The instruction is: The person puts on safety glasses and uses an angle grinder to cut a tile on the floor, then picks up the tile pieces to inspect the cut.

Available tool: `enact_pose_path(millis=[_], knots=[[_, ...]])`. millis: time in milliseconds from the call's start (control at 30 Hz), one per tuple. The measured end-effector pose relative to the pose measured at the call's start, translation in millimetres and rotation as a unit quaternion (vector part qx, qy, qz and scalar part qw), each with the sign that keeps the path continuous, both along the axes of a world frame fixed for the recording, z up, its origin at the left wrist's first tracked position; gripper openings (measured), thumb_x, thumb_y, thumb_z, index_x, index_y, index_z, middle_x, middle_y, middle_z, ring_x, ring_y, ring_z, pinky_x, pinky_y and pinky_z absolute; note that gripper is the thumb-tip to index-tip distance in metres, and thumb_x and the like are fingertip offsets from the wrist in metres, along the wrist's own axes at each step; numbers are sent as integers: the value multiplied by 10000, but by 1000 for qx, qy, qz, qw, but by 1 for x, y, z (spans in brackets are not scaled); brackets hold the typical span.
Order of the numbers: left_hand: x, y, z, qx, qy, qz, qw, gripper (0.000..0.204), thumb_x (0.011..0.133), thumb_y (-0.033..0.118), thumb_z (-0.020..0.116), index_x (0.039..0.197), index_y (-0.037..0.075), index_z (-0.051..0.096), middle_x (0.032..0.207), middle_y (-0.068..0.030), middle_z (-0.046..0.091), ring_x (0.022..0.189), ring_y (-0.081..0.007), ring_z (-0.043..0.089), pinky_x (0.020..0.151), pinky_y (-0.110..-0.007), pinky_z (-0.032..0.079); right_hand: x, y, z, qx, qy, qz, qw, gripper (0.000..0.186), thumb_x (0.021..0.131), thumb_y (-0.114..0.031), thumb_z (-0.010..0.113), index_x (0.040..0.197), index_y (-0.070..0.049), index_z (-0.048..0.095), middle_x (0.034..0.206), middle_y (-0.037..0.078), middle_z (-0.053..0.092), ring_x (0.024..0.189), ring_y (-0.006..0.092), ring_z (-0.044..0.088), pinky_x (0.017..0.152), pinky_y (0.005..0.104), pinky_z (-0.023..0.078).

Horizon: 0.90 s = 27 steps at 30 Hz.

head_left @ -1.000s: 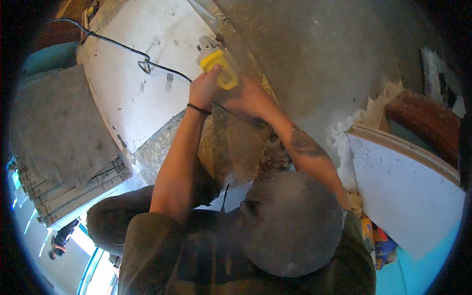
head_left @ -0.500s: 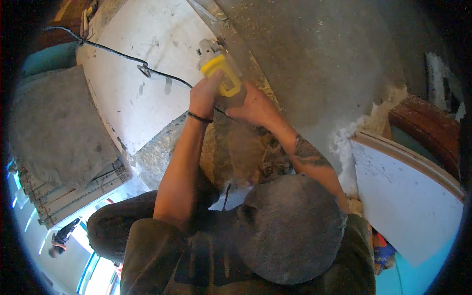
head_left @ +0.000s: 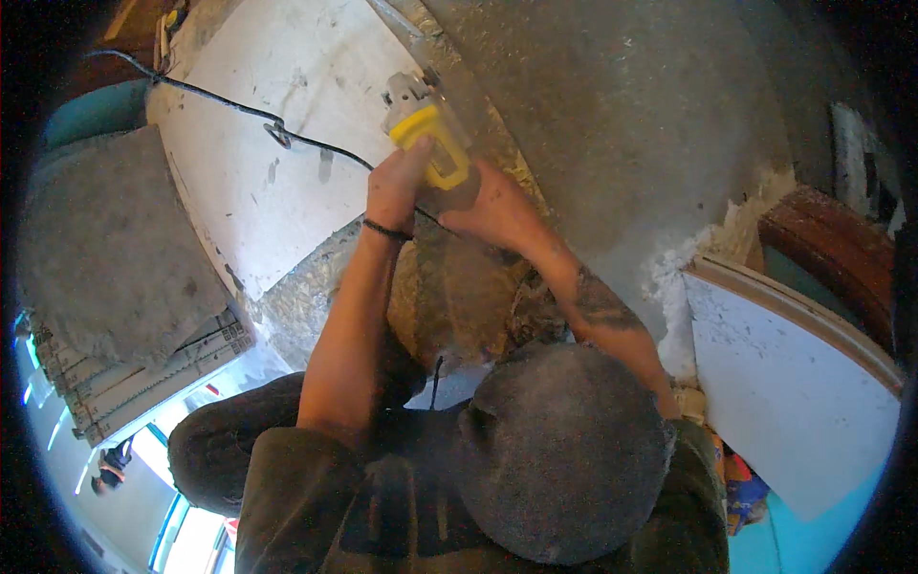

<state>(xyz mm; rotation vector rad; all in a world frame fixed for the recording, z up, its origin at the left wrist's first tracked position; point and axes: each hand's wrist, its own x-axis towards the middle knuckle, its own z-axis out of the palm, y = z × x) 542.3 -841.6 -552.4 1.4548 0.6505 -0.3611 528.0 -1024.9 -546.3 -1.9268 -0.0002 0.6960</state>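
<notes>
In the head view, a yellow power tool is held in both hands, out ahead of the wrists, with its grey metal head pointed away from the body. By the left hand the tool's left side is gripped, the fingers curled in and the thumb laid along the yellow casing. By the right hand the darker rear end is clasped from the right; some of its fingers are hidden, so how far they are wrapped cannot be told. A dark band is worn on the left wrist.

A dark cord, kinked into a small loop, is stretched from far left to just beside the left hand, and a short length is seen again between the wrists. To the left of the left hand, a white board is laid flat, dotted with dark smudges. Farther left, a stack of cardboard is covered by a grey sheet. Beyond and right of the right hand, a dusty floor is seen. Well to that hand's right, a white panel is placed near a reddish-brown curved piece. Nearer the body than both hands, a grey cap is seen from above.
</notes>
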Motion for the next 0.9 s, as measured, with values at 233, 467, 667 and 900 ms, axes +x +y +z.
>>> enact_pose_path(millis=[233,467,667,900], knots=[[-12,17,-16,39,-98,-68,992,443,962,400,744,1119,-11,703,1023,-42,731,871,-119,683,784,-285,553,-8,2,-6,31,-49,8,998,888,645,-401,893,1312,60,530,1160,285,690,1085,464,668,935,489,542],[-13,13,-18,56,-94,-65,992,418,965,429,737,1020,15,719,825,21,621,704,-80,557,651,-247,467,-9,0,-1,22,-51,3,998,875,649,-393,884,1315,56,537,1154,286,693,1077,467,668,928,494,542],[-14,18,-26,73,-99,-83,989,412,956,441,743,976,30,713,785,37,580,681,-74,530,636,-242,451,-10,-1,-3,14,-45,-1,999,892,657,-399,881,1339,53,527,1157,283,693,1079,468,666,929,498,541],[-7,0,-10,31,-27,-24,999,427,947,444,754,994,21,713,791,32,581,699,-83,566,652,-244,481,-10,-6,-9,1,-47,7,999,874,657,-416,882,1311,46,530,1145,286,691,1090,466,664,929,500,542]])
